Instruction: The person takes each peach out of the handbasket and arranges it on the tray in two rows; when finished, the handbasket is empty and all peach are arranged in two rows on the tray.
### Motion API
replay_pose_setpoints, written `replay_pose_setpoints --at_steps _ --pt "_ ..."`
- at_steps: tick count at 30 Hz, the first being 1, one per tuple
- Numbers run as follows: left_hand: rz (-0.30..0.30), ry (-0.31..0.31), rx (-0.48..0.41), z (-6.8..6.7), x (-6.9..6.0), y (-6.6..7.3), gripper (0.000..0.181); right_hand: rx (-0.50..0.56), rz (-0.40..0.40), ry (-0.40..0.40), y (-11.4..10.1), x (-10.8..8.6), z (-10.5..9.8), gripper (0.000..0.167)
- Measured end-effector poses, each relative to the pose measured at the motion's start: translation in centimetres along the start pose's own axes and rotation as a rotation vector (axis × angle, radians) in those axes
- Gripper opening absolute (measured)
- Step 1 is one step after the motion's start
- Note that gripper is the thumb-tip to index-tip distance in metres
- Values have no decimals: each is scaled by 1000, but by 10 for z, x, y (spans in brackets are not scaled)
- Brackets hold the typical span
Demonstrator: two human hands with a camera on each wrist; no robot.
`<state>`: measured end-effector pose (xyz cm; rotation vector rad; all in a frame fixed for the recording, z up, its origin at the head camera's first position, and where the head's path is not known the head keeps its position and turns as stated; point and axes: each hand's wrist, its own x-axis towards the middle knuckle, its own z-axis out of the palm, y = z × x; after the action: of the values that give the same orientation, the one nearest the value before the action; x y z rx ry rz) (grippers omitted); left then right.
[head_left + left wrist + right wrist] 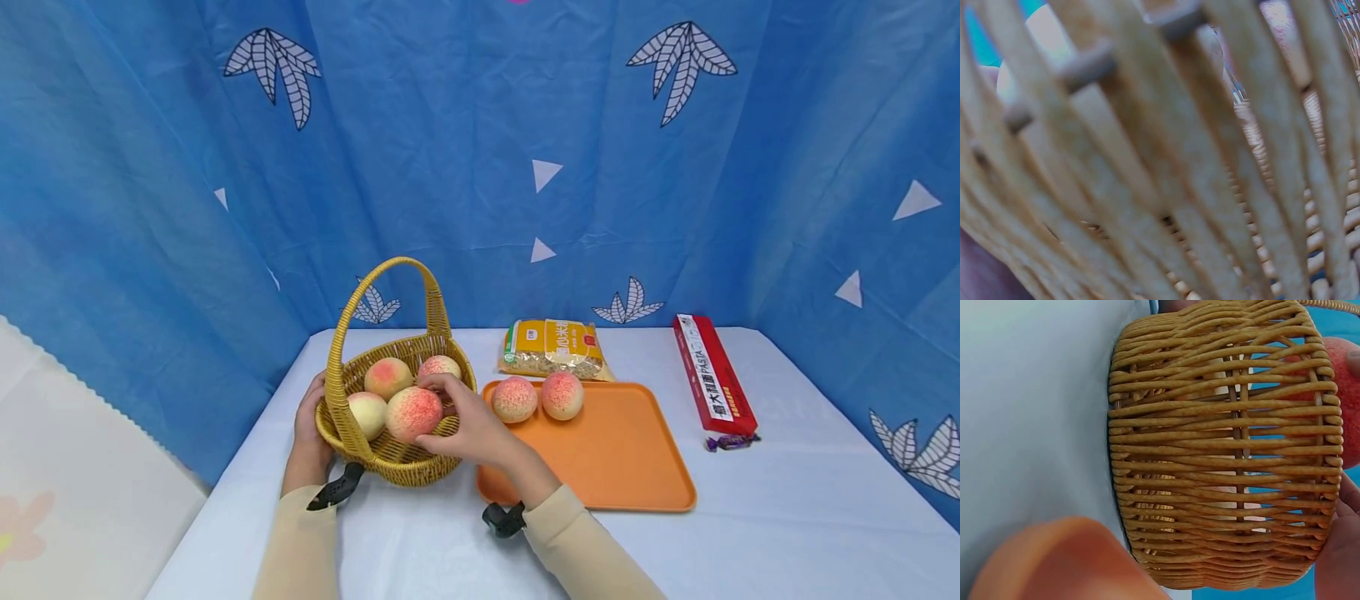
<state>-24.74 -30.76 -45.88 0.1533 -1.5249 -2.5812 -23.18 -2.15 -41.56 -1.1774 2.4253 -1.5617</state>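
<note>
A yellow woven basket (405, 473) with a tall arched handle stands on the left of the table in the head view. My left hand (309, 425) holds its left side; in the left wrist view the basket's weave (1166, 125) hides the fingers. Between the thumb and fingers of my right hand (476, 425) is a red-speckled peach (415, 414), within the basket's opening. In the right wrist view this peach (1342, 406) shows above the rim. Other peaches lie inside: an orange-blushed one (387, 377), a pale one (365, 414) and a speckled one (438, 365).
An orange tray (615, 450) lies right of the basket, with two speckled peaches (514, 400) at its back left. Behind it is a yellow grain bag (555, 348). Farther right lie a red pasta box (716, 375) and a purple wrapped candy (731, 442). Blue curtains surround the table.
</note>
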Motion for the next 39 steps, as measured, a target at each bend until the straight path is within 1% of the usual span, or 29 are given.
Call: replay_pose_setpoints --at_steps 4,11,15,20,26,30,36,39 --pt "3 4 -3 -1 0 -1 37 27 12 -16 1 -1 -2 68" --pt "3 -7 4 0 -1 -1 37 55 24 -14 3 -2 -6 68" --pt "-2 -13 -5 1 0 0 38 99 34 -20 3 -1 -8 67" --pt "9 -11 -1 1 1 0 37 160 35 -27 2 0 -11 66" --pt "21 -14 1 -1 1 -2 36 193 31 -31 1 0 -13 65" --pt "19 -24 -9 -1 0 -1 37 202 25 -23 0 0 -14 65" --pt "22 -26 -16 0 -1 1 36 193 59 -23 0 -1 -15 63" --pt "21 -23 -12 1 -2 1 36 185 63 -23 -1 -2 -17 63"
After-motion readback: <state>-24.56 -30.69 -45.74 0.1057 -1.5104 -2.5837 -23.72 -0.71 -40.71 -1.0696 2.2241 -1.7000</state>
